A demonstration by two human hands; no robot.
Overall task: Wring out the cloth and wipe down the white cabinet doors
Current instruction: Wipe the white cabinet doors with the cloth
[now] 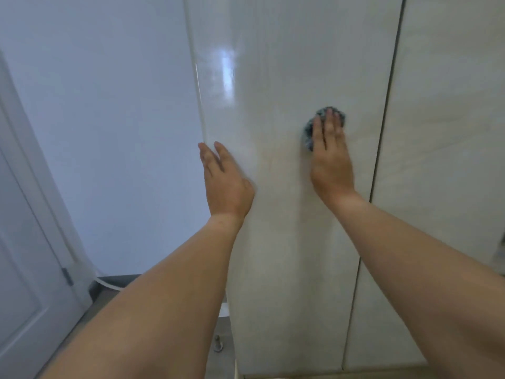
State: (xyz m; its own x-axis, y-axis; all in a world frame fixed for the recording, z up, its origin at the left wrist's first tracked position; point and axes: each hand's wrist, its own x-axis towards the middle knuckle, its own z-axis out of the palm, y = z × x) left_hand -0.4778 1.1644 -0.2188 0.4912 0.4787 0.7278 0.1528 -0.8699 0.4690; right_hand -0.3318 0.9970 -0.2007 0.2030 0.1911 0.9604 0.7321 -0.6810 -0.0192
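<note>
**Cloth pressed flat against the white cabinet door**

The cloth (314,127) was a small, dark blue-grey wad with a nubbly texture, sitting right of the frame's centre and mostly hidden under the right hand (330,157). Only its upper and left edges showed around the fingertips. That hand lay flat on it with fingers straight and close together, pressing it against the cabinet door (273,77).

The left hand (225,181) was in the middle of the frame, fingers extended and relaxed, resting at the door's left edge and gripping nothing. Both bare forearms reached up from the bottom of the picture.

The door was glossy white with a faint grain and a bright reflection in its upper part. A dark vertical gap separated it from a second door (442,132) on the right. A pale bluish wall (109,119) filled the upper left, and a panelled room door (24,269) with a hinge stood at the lower left. A grey floor (90,313) showed beneath the left arm.
</note>
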